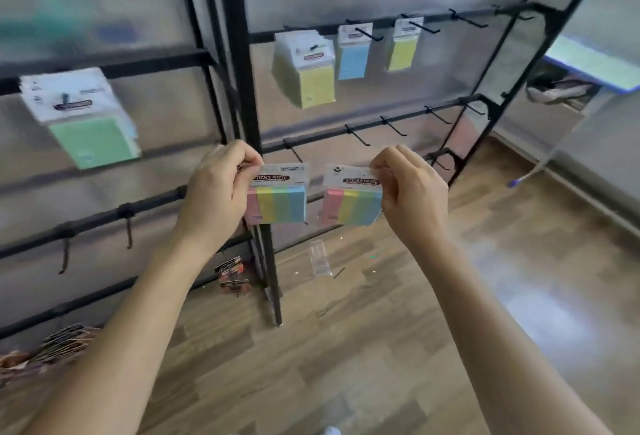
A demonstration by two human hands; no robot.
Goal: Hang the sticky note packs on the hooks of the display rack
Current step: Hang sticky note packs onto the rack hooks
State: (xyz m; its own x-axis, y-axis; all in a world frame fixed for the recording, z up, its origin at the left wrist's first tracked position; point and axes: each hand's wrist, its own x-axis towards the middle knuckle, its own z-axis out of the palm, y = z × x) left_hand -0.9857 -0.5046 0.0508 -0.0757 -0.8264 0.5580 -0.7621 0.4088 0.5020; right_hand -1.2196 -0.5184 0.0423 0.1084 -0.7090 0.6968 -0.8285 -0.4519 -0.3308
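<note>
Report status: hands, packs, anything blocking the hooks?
Left hand pinches left striped pack by its header; right hand pinches right striped pack likewise. Both held just below lower rail hooks, neither clearly hung. Nothing seen blocking those hooks.

From where I stand, only two labels can be read. The pastel-striped sticky note pack on the left [277,202], pinched at its white card header by the left hand [216,192], carries a dark red banner with pale capitals reading "TICKY NOTE"; the first letter is hidden behind the thumb. The pastel-striped sticky note pack on the right [351,204], pinched at its header by the right hand [410,192], shows the full "STICKY NOTE" on the same kind of banner, with a small dark logo above it. The fine print by each banner is too small to read. The hanging yellow stack of packs [311,88], the light blue pack [353,60] and the green stack of packs [90,140] bear similar dark banners, all too blurred to read.
</note>
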